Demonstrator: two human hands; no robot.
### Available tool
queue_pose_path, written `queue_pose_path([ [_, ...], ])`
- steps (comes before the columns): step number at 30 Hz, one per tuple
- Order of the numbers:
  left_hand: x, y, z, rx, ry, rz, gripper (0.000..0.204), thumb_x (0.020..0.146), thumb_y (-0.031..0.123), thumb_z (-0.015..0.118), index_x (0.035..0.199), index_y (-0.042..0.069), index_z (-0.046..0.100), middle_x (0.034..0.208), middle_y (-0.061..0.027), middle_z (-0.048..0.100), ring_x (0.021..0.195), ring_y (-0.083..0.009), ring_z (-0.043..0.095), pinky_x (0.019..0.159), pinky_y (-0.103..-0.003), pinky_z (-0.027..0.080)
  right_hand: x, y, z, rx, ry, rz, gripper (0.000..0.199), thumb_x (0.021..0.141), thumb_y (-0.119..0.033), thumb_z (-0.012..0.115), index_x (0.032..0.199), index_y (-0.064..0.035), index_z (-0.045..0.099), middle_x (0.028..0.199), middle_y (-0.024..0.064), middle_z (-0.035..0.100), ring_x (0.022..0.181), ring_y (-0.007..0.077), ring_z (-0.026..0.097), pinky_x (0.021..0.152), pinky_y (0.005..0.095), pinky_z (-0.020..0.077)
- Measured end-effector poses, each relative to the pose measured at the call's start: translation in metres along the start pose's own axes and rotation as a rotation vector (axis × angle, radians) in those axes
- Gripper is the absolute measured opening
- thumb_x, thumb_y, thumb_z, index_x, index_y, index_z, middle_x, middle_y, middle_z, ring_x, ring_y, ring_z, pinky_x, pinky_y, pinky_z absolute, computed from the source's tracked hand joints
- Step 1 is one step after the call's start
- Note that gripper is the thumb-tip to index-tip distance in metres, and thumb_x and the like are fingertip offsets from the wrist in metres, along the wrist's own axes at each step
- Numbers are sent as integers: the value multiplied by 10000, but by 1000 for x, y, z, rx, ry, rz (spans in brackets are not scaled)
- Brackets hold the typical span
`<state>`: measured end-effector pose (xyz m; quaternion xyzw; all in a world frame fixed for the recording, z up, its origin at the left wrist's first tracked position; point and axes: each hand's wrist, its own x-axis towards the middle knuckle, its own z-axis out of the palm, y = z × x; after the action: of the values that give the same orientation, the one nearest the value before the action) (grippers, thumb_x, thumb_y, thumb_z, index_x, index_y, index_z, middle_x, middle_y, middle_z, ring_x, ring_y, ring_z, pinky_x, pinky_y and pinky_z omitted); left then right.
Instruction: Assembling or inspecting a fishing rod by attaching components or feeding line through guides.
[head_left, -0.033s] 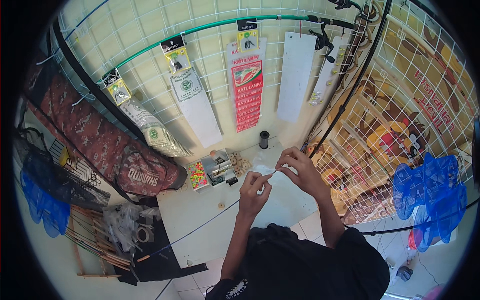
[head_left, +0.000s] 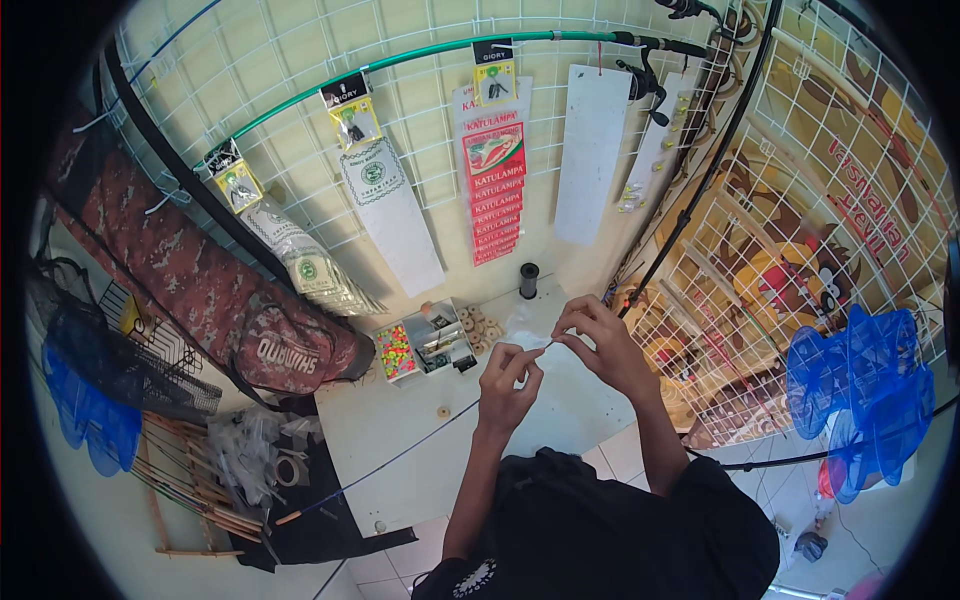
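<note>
My left hand (head_left: 510, 385) and my right hand (head_left: 602, 345) meet over the white table (head_left: 400, 465), both with fingertips pinched together. A thin blue fishing rod (head_left: 410, 445) with a light brown end slants up from the lower left and passes behind my left hand, in line with its fingertips. What my right fingertips pinch beside the left ones is too small to make out. Just beyond my hands lies a clear plastic bag (head_left: 522, 322), with a dark spool (head_left: 528, 282) standing behind it.
A white divided box (head_left: 405, 377) holds pink and green bits and small parts. Several tan rings (head_left: 488, 330) lie beside it. Packets and a green rod (head_left: 420, 47) hang on the wall grid. A camouflage bag (head_left: 290, 345) leans at left; blue nets (head_left: 860, 400) hang at right.
</note>
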<state>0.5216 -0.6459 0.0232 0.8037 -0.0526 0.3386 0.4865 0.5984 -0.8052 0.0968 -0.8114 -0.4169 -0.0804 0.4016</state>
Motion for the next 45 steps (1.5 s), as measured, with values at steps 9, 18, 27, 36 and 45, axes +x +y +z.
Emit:
queue_pose_path([
  [9,12,11,1,-9,-79,-92,198,824,-10,659,1014,41,677,968,-88,532,587,-116,551,550,-260,475,-16,3,5,56,183,72,112,832,-41,692,931,-34,640,983,75,556,825,200,611,688,326,484],
  [18,27,24,8,61,-226,-143,280,812,121,748,1067,59,651,1098,-102,538,634,-134,622,568,-275,497,-20,2,5,108,163,103,113,856,-61,661,960,-36,624,967,82,556,852,226,607,716,332,479],
  [27,35,9,9,-109,-186,19,119,850,48,702,965,31,679,966,-68,638,762,-113,608,688,-239,477,-17,-4,-5,166,99,96,135,887,-134,656,971,-34,620,983,83,552,890,236,607,780,349,484],
  [36,35,5,2,-597,-221,-441,117,847,-11,693,958,-26,662,902,-91,682,855,-151,662,800,-266,513,-10,-12,-37,-172,-158,-5,227,873,-157,640,1073,-60,591,1054,88,553,1053,275,567,861,368,487],
  [45,47,10,-3,-690,-363,-394,120,842,-6,703,956,-15,666,897,-59,686,785,-84,613,734,-218,478,-1,-18,-51,-411,-249,-105,101,844,-106,616,923,-44,610,961,71,561,968,234,569,836,346,484],
])
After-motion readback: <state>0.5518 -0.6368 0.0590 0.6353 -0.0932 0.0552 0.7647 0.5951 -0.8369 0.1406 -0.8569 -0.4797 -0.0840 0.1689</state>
